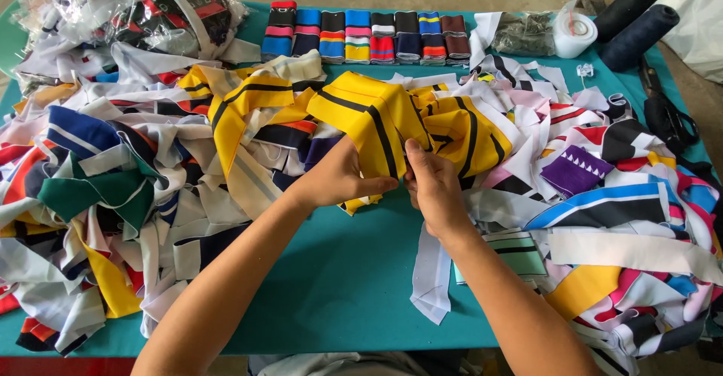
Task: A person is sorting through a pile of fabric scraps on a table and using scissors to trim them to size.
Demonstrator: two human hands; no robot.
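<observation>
Yellow collar piece [376, 116]: black-striped, mid-tabletop, atop the scrap heap, pinched at its lower edge.
Left hand [339, 176]: closed on the piece's underside, thumb stretched toward the right.
Right hand [433, 184]: fingers pinched on the same edge, just beside the left.
Grip advice: best kept close together, edge taut, stripes aligned.
Surroundings: mixed fabric strips [113, 188] all around; folded ribbed bands [361, 37] in a back row; dark thread cones [636, 22] far right; teal tabletop [339, 286].
</observation>
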